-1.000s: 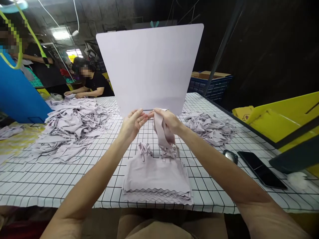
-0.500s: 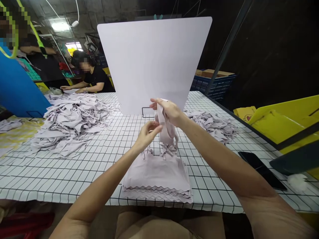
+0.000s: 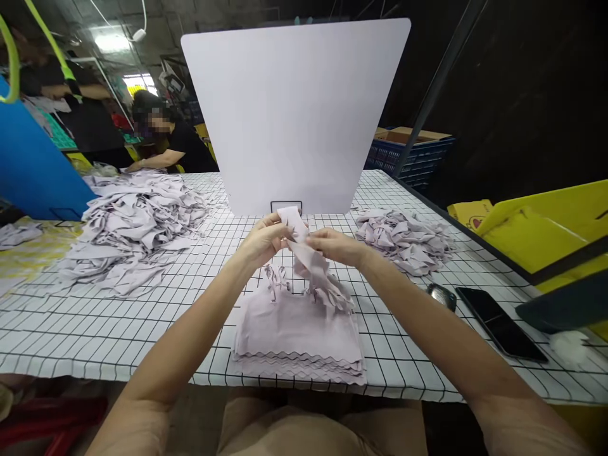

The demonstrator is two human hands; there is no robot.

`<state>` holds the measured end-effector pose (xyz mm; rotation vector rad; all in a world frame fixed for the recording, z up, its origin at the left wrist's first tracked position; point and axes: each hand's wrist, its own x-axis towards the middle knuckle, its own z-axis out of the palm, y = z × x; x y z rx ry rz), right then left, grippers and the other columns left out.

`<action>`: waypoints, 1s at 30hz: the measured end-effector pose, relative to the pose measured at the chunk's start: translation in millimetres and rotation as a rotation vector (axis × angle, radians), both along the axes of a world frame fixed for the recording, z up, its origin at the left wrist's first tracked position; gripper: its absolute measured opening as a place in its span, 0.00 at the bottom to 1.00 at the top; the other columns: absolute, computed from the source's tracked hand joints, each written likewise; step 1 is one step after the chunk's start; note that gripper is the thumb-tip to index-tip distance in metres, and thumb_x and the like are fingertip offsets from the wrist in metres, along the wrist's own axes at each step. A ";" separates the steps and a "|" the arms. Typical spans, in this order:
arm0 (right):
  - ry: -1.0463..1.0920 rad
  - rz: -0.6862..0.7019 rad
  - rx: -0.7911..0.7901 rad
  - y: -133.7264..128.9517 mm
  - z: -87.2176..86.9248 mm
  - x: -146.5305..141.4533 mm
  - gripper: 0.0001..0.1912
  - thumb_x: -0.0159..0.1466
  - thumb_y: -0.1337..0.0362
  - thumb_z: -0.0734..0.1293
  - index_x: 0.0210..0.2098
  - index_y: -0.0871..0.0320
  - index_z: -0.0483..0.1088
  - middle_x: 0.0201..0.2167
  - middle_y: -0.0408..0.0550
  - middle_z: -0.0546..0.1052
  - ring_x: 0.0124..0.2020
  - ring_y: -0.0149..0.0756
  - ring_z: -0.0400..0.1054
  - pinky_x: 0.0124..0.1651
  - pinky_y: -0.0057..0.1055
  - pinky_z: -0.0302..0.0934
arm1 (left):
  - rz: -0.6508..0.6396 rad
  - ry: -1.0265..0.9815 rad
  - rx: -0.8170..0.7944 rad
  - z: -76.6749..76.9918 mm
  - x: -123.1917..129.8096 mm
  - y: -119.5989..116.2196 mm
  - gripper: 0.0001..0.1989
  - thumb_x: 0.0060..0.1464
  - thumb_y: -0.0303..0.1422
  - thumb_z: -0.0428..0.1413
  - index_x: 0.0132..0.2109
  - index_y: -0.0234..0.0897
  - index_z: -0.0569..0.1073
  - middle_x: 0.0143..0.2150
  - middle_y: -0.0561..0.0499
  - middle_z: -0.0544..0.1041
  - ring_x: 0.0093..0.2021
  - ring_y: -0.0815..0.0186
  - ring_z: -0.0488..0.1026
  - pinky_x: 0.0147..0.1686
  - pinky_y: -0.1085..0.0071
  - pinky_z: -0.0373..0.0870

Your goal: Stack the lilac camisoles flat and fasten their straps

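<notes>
Both my hands hold a pale lilac garment (image 3: 311, 261) above the table, bunched and partly folded. My left hand (image 3: 265, 240) pinches its upper left part, where a flat band of cloth points up and away from me. At the right side, my right hand (image 3: 336, 246) grips the cloth between thumb and fingers. The lower end hangs in loose folds over the back right of a stack of pale lilac camisoles (image 3: 294, 329). These lie flat, with wavy hems towards me and thin straps at the far end.
A large white panel (image 3: 294, 114) stands behind my hands on a wire stand. Heaps of lilac garments lie left (image 3: 142, 228) and right (image 3: 408, 240) on the grid-patterned tablecloth (image 3: 204, 329). A phone (image 3: 498, 323) and a small dark object (image 3: 441, 296) lie at right. A co-worker (image 3: 178, 142) sits far left.
The garment has come down and nearer the stack, its lower end spreading over it. My left hand has moved up and left, now gripping the cloth; my right hand has come lower.
</notes>
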<state>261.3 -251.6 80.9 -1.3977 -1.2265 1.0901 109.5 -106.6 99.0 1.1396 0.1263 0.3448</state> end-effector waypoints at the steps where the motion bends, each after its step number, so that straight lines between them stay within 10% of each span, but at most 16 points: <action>1: 0.056 0.001 -0.014 -1.6 -6.1 -3.5 0.31 0.55 0.39 0.75 0.38 0.63 0.79 0.28 0.49 0.78 0.29 0.34 0.70 0.31 0.30 0.62 | 0.000 -0.012 0.028 1.0 -1.7 2.1 0.18 0.42 0.22 0.64 0.44 0.34 0.78 0.35 0.50 0.80 0.33 0.67 0.76 0.36 0.69 0.73; 11: -0.120 -0.030 0.113 -13.5 -15.1 -9.7 0.15 0.57 0.57 0.74 0.42 0.59 0.79 0.37 0.47 0.78 0.38 0.34 0.71 0.40 0.31 0.66 | 0.344 0.026 0.045 -11.9 -16.9 31.6 0.13 0.44 0.31 0.70 0.38 0.32 0.79 0.30 0.51 0.78 0.29 0.70 0.74 0.34 0.71 0.76; 16: -0.297 -0.194 0.136 -10.7 -30.9 -21.0 0.10 0.62 0.60 0.66 0.36 0.58 0.78 0.25 0.44 0.74 0.26 0.32 0.65 0.30 0.31 0.60 | 0.444 -0.027 -0.077 -16.4 -19.1 32.0 0.13 0.46 0.33 0.69 0.40 0.36 0.80 0.32 0.52 0.79 0.28 0.71 0.73 0.29 0.76 0.73; 22: -0.324 -0.316 0.358 -1.2 -37.4 -44.8 0.10 0.61 0.57 0.71 0.39 0.56 0.75 0.39 0.48 0.79 0.42 0.39 0.72 0.50 0.41 0.65 | 0.337 0.014 -0.042 -24.0 -22.3 15.2 0.24 0.41 0.27 0.69 0.49 0.40 0.77 0.34 0.55 0.79 0.28 0.73 0.72 0.28 0.77 0.68; 30: -0.222 -0.560 0.431 25.3 -39.1 -70.2 0.10 0.61 0.55 0.70 0.31 0.56 0.71 0.32 0.45 0.75 0.37 0.38 0.69 0.45 0.37 0.62 | 0.251 -0.058 0.203 -25.0 -23.9 -8.9 0.31 0.47 0.29 0.64 0.59 0.39 0.68 0.34 0.53 0.80 0.31 0.68 0.75 0.34 0.73 0.71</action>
